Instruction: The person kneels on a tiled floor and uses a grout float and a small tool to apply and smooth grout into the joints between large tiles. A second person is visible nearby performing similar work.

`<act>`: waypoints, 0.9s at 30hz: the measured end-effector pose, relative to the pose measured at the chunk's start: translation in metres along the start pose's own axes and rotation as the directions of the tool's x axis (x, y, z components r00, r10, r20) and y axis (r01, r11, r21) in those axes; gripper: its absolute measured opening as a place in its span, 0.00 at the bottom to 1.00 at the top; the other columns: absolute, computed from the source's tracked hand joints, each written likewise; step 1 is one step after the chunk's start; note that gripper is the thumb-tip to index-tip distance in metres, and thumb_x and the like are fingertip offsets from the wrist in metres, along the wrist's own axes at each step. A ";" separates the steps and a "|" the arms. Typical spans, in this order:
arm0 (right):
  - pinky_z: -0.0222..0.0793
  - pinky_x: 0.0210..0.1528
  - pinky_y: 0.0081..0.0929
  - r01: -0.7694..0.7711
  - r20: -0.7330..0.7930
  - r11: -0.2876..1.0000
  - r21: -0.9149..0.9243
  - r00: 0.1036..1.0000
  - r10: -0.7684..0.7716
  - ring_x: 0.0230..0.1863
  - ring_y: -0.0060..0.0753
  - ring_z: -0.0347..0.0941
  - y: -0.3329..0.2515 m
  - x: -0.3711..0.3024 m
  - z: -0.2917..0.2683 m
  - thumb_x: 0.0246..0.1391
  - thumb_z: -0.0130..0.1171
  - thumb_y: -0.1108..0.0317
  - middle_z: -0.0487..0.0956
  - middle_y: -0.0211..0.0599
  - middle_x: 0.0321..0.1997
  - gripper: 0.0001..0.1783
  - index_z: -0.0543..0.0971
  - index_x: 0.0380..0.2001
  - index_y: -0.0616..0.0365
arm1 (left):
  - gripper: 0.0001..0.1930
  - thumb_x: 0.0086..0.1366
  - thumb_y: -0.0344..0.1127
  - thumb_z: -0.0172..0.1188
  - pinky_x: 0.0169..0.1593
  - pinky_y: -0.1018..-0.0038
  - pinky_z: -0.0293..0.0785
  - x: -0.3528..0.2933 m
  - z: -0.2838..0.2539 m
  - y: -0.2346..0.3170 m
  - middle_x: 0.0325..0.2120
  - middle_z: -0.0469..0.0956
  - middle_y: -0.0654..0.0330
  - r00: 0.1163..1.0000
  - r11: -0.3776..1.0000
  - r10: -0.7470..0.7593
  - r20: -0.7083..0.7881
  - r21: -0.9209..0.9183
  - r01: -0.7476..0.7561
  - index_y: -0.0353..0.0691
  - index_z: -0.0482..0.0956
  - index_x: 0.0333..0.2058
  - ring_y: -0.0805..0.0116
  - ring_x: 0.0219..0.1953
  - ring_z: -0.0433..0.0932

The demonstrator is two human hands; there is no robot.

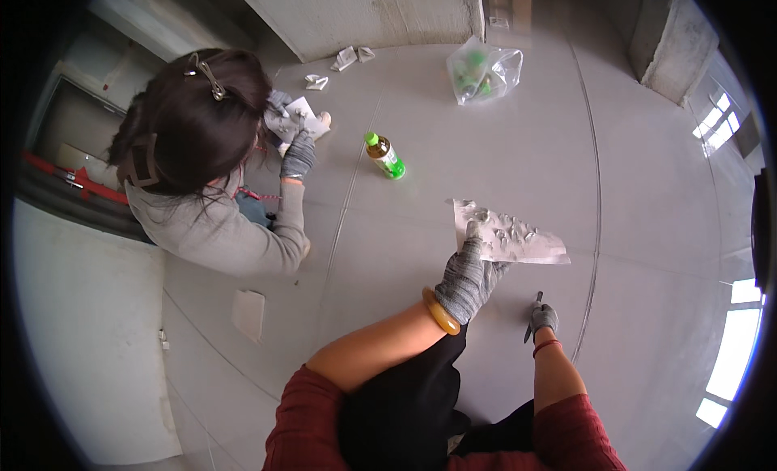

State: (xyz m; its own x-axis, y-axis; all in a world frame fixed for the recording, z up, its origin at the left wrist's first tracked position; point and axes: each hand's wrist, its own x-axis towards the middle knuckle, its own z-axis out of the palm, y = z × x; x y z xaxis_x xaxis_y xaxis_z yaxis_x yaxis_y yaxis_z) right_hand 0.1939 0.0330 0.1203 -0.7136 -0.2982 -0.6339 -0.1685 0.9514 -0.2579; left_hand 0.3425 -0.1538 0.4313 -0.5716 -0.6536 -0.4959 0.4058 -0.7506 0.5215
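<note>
My left hand (468, 285), in a grey striped knit glove, grips a pale sheet of paper or card (526, 248) by its near edge. Lumps of grey paste (506, 227) are smeared over the sheet. Lower and to the right, my right hand (545, 317), also gloved, is closed around a slim dark hand tool (538, 297) close to the grey tiled floor (421, 228). The tool's thin end pokes out on the left side of the fist; its exact kind is too small to make out. A tile joint (596, 228) runs just right of that hand.
A co-worker (210, 180) crouches at the left, gloved hands on a white card. A green-capped bottle (384, 155) stands between us. Farther off are a clear plastic bag (484, 73) and folded white scraps (344, 58). A pale sheet (248, 315) lies near left.
</note>
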 end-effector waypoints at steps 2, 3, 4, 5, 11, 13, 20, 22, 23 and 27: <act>0.71 0.39 0.44 0.036 0.017 0.999 0.008 0.999 -0.036 0.36 0.51 0.78 0.001 0.002 0.003 0.54 0.46 0.44 0.81 0.45 0.31 0.24 0.82 0.32 0.51 | 0.33 0.68 0.61 0.41 0.62 0.62 0.59 0.003 -0.005 -0.002 0.60 0.61 0.59 1.000 1.000 -0.020 0.005 -0.001 0.020 0.45 0.55 0.63 0.61 0.62 0.61; 0.71 0.39 0.44 0.039 0.015 0.999 0.002 0.999 -0.039 0.36 0.52 0.77 0.000 0.003 0.005 0.54 0.46 0.44 0.81 0.45 0.31 0.25 0.82 0.32 0.51 | 0.33 0.68 0.61 0.41 0.62 0.62 0.59 0.005 -0.007 -0.003 0.60 0.61 0.59 0.999 1.000 -0.018 0.027 0.010 0.018 0.45 0.55 0.63 0.61 0.62 0.61; 0.71 0.39 0.44 0.018 0.003 1.000 -0.011 1.000 -0.018 0.36 0.52 0.77 0.001 0.002 0.007 0.54 0.46 0.43 0.81 0.45 0.32 0.25 0.82 0.32 0.51 | 0.33 0.67 0.61 0.41 0.62 0.62 0.59 0.007 -0.009 -0.004 0.60 0.61 0.59 0.999 0.999 -0.037 0.026 0.013 0.036 0.45 0.55 0.63 0.61 0.62 0.61; 0.71 0.39 0.44 0.031 -0.006 0.999 0.009 0.999 -0.031 0.36 0.52 0.77 0.000 0.001 0.008 0.54 0.46 0.43 0.81 0.45 0.31 0.25 0.82 0.32 0.51 | 0.33 0.67 0.61 0.41 0.63 0.62 0.59 0.009 -0.010 -0.005 0.60 0.61 0.58 0.998 1.000 -0.026 0.052 0.019 0.025 0.45 0.55 0.63 0.60 0.62 0.61; 0.71 0.39 0.45 0.049 -0.058 0.999 0.022 0.997 -0.048 0.35 0.52 0.77 -0.005 -0.015 0.015 0.54 0.46 0.43 0.81 0.45 0.31 0.25 0.81 0.32 0.51 | 0.33 0.67 0.59 0.44 0.63 0.61 0.59 0.016 -0.018 -0.012 0.59 0.62 0.57 0.996 0.998 -0.049 0.078 -0.021 0.051 0.44 0.56 0.62 0.60 0.61 0.61; 0.71 0.39 0.45 0.041 -0.068 0.998 0.047 0.997 -0.038 0.35 0.52 0.77 -0.009 -0.019 0.016 0.55 0.46 0.44 0.81 0.45 0.31 0.24 0.81 0.32 0.52 | 0.32 0.67 0.58 0.46 0.63 0.61 0.59 0.020 -0.020 -0.012 0.59 0.61 0.57 0.993 0.994 -0.073 0.094 -0.073 0.080 0.44 0.56 0.62 0.60 0.61 0.61; 0.71 0.38 0.44 0.069 -0.056 0.997 0.044 0.996 -0.067 0.35 0.51 0.77 -0.004 -0.019 0.017 0.55 0.46 0.45 0.81 0.46 0.30 0.24 0.81 0.32 0.52 | 0.31 0.66 0.57 0.48 0.63 0.61 0.59 0.020 -0.019 -0.013 0.59 0.61 0.57 0.981 0.994 -0.047 0.188 -0.087 0.065 0.45 0.57 0.61 0.60 0.62 0.61; 0.70 0.38 0.43 0.057 -0.020 0.996 0.070 0.998 -0.056 0.35 0.51 0.77 0.005 -0.010 0.020 0.55 0.46 0.45 0.81 0.46 0.30 0.24 0.81 0.33 0.52 | 0.31 0.66 0.57 0.48 0.63 0.60 0.59 0.015 -0.015 -0.014 0.59 0.61 0.57 0.988 0.995 0.003 0.155 -0.095 0.012 0.46 0.57 0.61 0.60 0.62 0.60; 0.70 0.38 0.43 0.087 -0.001 0.993 0.078 0.996 -0.087 0.35 0.52 0.77 0.010 -0.005 0.022 0.55 0.46 0.45 0.80 0.46 0.30 0.23 0.81 0.33 0.52 | 0.31 0.66 0.57 0.48 0.63 0.60 0.59 0.013 -0.013 -0.013 0.59 0.61 0.57 0.990 0.994 0.005 0.141 -0.108 0.010 0.46 0.56 0.61 0.60 0.62 0.60; 0.70 0.38 0.43 0.195 0.064 0.971 0.137 0.977 -0.205 0.35 0.52 0.77 0.029 0.017 0.039 0.55 0.47 0.47 0.80 0.47 0.30 0.23 0.81 0.34 0.54 | 0.33 0.65 0.58 0.49 0.62 0.60 0.60 0.000 -0.001 -0.013 0.59 0.60 0.56 0.971 0.988 0.131 0.199 -0.112 -0.110 0.47 0.54 0.62 0.58 0.62 0.60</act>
State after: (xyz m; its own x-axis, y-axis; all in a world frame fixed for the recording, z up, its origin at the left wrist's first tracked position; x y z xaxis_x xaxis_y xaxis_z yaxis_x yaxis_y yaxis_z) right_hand 0.2039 0.0521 0.0737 -0.6188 -0.4911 -0.6131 -0.2093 0.8553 -0.4739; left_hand 0.3379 -0.1440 0.4243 -0.6443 -0.7135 -0.2753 0.5436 -0.6805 0.4914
